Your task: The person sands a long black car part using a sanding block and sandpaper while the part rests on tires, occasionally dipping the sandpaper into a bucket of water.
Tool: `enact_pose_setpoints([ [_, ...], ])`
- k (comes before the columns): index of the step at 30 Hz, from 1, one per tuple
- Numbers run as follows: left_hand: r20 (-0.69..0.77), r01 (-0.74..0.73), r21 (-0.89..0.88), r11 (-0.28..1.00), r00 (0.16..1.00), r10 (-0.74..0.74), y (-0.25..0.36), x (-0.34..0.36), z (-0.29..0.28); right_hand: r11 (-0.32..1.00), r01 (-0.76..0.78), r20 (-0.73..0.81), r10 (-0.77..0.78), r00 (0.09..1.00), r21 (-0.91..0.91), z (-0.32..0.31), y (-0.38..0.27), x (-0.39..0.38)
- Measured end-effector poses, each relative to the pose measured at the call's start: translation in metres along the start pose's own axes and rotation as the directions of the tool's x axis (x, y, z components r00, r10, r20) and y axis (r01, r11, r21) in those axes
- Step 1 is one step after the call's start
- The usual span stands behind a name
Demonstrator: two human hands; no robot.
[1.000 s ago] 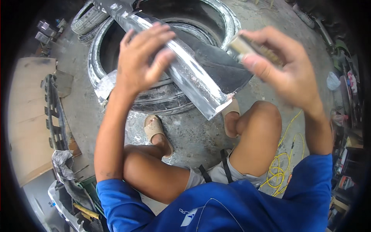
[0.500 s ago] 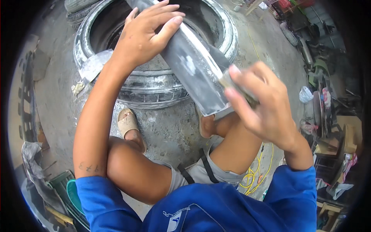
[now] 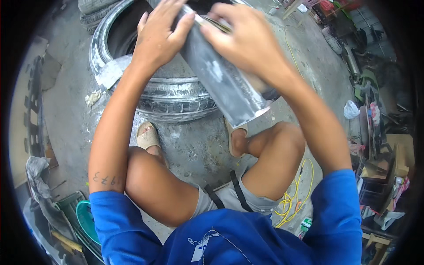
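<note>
A long grey plastic-looking panel (image 3: 221, 84) with pale, dusty patches lies slanted across a tyre (image 3: 174, 95) on the floor. Its near end sticks out toward my knees. My left hand (image 3: 159, 37) grips the panel's upper part, thumb on top and fingers over the far side. My right hand (image 3: 254, 42) is closed on a thin, folded sheet of what looks like sandpaper (image 3: 219, 24), pressed near the panel's right edge close to my left thumb. The right hand is slightly blurred, and the panel's far end runs out of view.
A pale grey sheet (image 3: 112, 73) hangs over the tyre's left rim, with a crumpled whitish scrap (image 3: 92, 98) beside it. More tyres (image 3: 93, 17) stand at the far left. A yellow cord (image 3: 291, 205) coils near my right knee. Cluttered parts and cardboard (image 3: 399, 154) line the right side.
My right hand has slid up and away along the panel with the sandpaper, from its near end to beside my left hand. The left hand keeps its hold.
</note>
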State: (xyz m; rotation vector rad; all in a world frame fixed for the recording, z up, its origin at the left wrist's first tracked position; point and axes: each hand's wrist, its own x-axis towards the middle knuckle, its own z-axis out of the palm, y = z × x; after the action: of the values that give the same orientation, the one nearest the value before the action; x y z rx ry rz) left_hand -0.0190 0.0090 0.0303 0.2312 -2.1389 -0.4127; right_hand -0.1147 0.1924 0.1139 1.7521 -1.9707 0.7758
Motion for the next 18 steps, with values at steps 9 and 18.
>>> enact_pose_setpoints([
  [9,0.350,0.285,0.022,0.958,0.896,-0.274,-0.003,-0.009,-0.037,0.997,-0.074,0.140,0.069,0.988,0.027,-0.042,-0.028,-0.034],
  [18,0.358,0.310,-0.020,0.951,0.890,-0.283,-0.009,-0.012,-0.040,0.998,0.039,-0.018,-0.038,0.999,0.059,0.016,0.001,0.016],
])
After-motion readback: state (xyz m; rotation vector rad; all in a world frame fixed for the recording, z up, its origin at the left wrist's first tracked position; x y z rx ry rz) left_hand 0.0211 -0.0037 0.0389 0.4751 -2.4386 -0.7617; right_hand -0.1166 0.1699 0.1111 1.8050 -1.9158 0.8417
